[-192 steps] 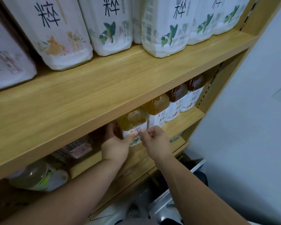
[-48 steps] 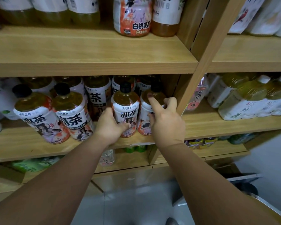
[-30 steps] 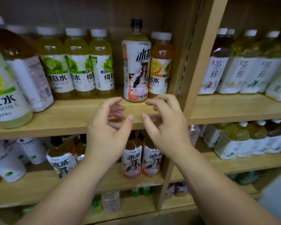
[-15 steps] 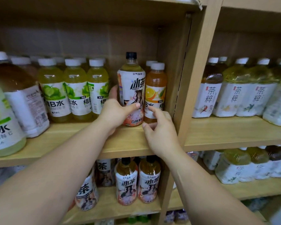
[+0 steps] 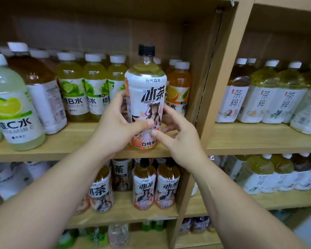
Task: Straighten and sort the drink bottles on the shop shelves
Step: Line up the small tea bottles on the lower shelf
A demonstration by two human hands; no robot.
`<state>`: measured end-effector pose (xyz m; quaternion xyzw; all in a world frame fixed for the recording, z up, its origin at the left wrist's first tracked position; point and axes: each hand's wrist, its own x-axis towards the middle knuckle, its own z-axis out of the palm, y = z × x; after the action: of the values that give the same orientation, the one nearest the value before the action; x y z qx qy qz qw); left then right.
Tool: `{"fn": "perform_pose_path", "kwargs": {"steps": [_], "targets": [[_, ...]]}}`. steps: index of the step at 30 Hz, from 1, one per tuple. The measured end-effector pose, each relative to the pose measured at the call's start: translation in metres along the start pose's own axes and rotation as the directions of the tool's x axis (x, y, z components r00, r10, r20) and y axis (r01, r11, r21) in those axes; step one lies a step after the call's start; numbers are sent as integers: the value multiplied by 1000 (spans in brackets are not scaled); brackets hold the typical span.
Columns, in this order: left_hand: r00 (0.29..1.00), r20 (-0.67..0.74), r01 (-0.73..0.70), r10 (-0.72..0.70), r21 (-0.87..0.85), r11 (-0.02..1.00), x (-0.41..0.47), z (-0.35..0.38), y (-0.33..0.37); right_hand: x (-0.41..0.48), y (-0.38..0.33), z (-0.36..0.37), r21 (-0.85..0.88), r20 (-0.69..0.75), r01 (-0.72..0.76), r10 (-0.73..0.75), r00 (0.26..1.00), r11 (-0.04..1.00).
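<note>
Wrapping the tea bottle (image 5: 145,97) low on its label, the left hand (image 5: 113,130) curled thumb in front, fingers behind; the right hand (image 5: 180,141) pinched its other side. The bottle was upright at the shelf (image 5: 75,139) edge, lime bottles (image 5: 95,90) left of the grip, an orange bottle (image 5: 179,87) right. Matching bottles (image 5: 144,186) stood below the grip, so it likely belonged there: best lifted clear of neighbours, then lowered label-forward.

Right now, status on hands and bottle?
Left hand grips tea bottle. Right hand grips it too. Bottle upright at shelf front; orange bottles close behind.
</note>
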<state>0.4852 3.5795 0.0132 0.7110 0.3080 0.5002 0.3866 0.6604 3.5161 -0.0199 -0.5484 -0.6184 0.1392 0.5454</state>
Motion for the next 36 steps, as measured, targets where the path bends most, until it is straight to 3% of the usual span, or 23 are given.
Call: {"fn": "perform_pose_path", "kwargs": {"steps": [10,13,16,20,24,31,36], "targets": [[996,-91,17,-11,64,998,-121,-45,5,-92,-18,45,100,92,71,-80,993,992],[986,-125,113,-106,51,992,-149,-50,-20,-113,-9,60,86,137,58,-70,988,995],[973,-60,224,-223,8,975,-171,-52,-48,-129,10,77,79,196,-25,9,980,997],[942,27,333,-334,24,943,-196,-51,-98,-151,45,100,-45,258,-108,116,959,993],[896,28,441,-443,67,895,-204,-39,-143,-158,78,116,-122,321,-223,251,913,967],[837,22,541,-546,107,834,-177,-11,-199,-146,117,137,-318,237,-266,348,907,910],[824,-75,566,-562,83,820,-170,1,-227,-131,127,146,-382,195,-300,394,898,874]]}}
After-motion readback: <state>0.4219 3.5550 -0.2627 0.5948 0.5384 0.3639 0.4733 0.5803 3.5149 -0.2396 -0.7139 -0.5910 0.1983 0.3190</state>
